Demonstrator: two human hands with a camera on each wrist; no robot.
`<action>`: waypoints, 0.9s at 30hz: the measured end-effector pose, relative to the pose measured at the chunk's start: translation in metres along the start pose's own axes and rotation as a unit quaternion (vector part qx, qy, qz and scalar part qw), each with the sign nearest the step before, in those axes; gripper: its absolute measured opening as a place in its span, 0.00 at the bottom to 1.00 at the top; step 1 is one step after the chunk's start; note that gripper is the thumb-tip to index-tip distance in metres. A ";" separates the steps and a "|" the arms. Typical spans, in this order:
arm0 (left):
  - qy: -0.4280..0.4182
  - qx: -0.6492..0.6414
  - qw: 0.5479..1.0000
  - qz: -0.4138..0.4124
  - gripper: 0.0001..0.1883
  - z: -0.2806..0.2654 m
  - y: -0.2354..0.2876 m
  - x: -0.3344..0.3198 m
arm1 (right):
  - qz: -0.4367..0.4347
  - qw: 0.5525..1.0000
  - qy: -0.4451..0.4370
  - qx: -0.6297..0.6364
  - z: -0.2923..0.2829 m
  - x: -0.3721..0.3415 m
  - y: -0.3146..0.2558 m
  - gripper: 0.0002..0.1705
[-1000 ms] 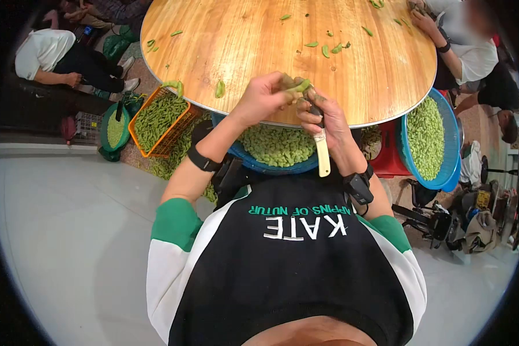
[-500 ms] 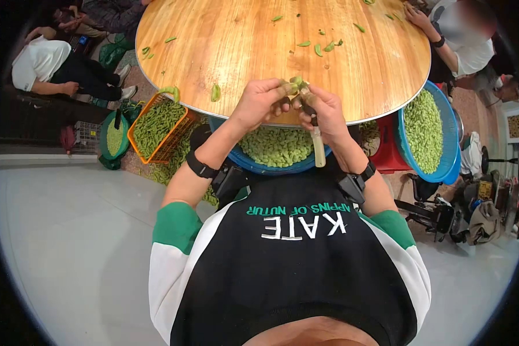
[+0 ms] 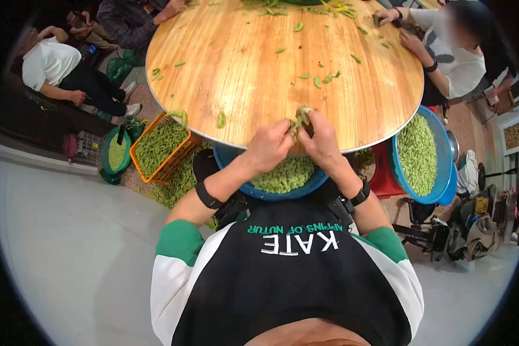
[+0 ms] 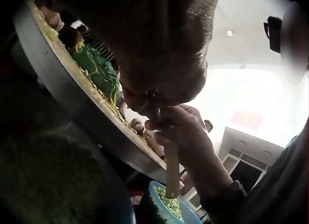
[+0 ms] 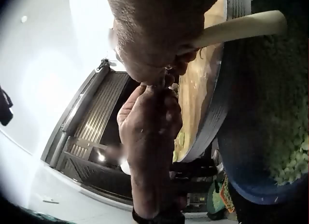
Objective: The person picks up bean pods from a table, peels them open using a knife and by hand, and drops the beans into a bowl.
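Note:
Over the near edge of the round wooden table, my two hands meet at the fingertips. My left hand (image 3: pixel 269 145) pinches a green bean pod (image 3: pixel 297 124), mostly hidden by the fingers. In my right hand (image 3: pixel 323 138) is a knife; its cream handle (image 5: pixel 244 29) sticks out below the fist in the right wrist view. The same handle hangs down in the left wrist view, while the blade is hidden among the fingers. Just under the hands, a blue basin (image 3: pixel 254 191) of shelled green beans (image 3: pixel 285 176) sits at my lap.
Loose pods (image 3: pixel 221 120) are scattered on the table (image 3: pixel 248 81). An orange crate (image 3: pixel 155 173) of pods and a green basin (image 3: pixel 113 167) stand on the left. Another blue basin (image 3: pixel 444 155) of beans is on the right. People sit around the table.
The pod, plainly visible between the hands before, is now mostly covered by fingers. The knife handle has swung out of sight in the head view. The head view has tilted up.

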State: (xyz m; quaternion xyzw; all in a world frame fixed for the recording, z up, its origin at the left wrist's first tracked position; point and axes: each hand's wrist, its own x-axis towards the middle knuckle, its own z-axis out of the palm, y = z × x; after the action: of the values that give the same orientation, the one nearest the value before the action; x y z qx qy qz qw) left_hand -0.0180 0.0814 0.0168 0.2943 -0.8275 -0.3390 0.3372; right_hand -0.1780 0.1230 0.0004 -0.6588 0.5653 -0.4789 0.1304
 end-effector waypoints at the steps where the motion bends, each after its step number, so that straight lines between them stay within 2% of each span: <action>1: 0.005 -0.006 1.000 0.004 0.05 0.002 -0.002 0.000 | -0.023 0.999 0.000 -0.022 0.000 0.001 0.001 0.15; 3: 0.027 0.000 0.999 0.025 0.05 0.004 -0.002 0.000 | -0.028 1.000 0.005 -0.011 -0.002 0.002 -0.001 0.14; 5: 0.018 -0.011 0.999 -0.038 0.06 0.003 0.001 0.001 | 0.042 0.998 -0.039 0.019 -0.003 0.004 0.001 0.14; 8: 0.014 -0.025 0.997 -0.072 0.07 0.002 0.003 0.005 | -0.016 0.998 -0.020 -0.056 0.001 0.004 0.004 0.13; 11: 0.025 -0.059 0.993 -0.101 0.07 0.008 -0.005 0.003 | 0.023 0.998 -0.040 -0.043 -0.003 0.012 0.001 0.12; 15: 0.039 -0.096 0.985 -0.138 0.07 0.008 0.000 0.008 | 0.020 0.999 -0.025 -0.033 -0.009 0.010 -0.007 0.10; 20: 0.052 -0.117 0.984 -0.121 0.07 0.015 -0.006 0.014 | -0.075 0.994 0.028 -0.070 -0.012 0.010 -0.022 0.11; 23: 0.045 -0.157 0.979 -0.124 0.05 0.015 -0.006 0.013 | -0.089 0.994 0.036 -0.057 -0.014 0.007 -0.027 0.10; 25: 0.008 -0.260 0.954 -0.150 0.05 0.014 0.003 0.013 | -0.062 0.996 0.038 -0.051 -0.013 0.006 -0.021 0.10; 27: 0.015 -0.258 0.958 -0.121 0.05 0.022 -0.005 0.014 | -0.051 0.998 0.025 -0.025 -0.015 0.005 -0.018 0.10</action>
State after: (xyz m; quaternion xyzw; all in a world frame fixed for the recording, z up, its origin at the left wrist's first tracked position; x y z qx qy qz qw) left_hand -0.0416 0.0764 0.0063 0.3006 -0.6647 -0.5747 0.3708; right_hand -0.1790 0.1299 0.0238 -0.6776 0.5463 -0.4866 0.0752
